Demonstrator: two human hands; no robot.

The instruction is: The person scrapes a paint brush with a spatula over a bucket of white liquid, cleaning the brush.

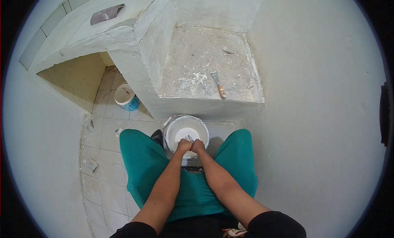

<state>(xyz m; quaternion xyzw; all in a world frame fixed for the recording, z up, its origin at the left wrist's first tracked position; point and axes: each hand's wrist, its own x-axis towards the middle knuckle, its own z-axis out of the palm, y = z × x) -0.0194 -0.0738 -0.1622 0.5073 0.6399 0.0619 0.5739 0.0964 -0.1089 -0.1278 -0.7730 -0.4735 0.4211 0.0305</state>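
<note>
Between my knees stands a round bucket (168, 133) with white liquid, likely paint or thin plaster, inside it. Over its near side, my left hand (184, 145) and my right hand (198, 146) are close together with fingers closed. A thin greyish-white tool (190, 138) shows just beyond my fingers, above the white liquid. Both hands appear wrapped around it, though its kind and most of its length are hidden.
A scraper (218, 86) with a wooden handle lies on the speckled ledge (197, 49) ahead. To the left, a smaller white-and-blue bucket (126, 97) stands on the tiled floor. A curved brownish piece (107, 14) rests on the upper shelf. Walls rise on both sides.
</note>
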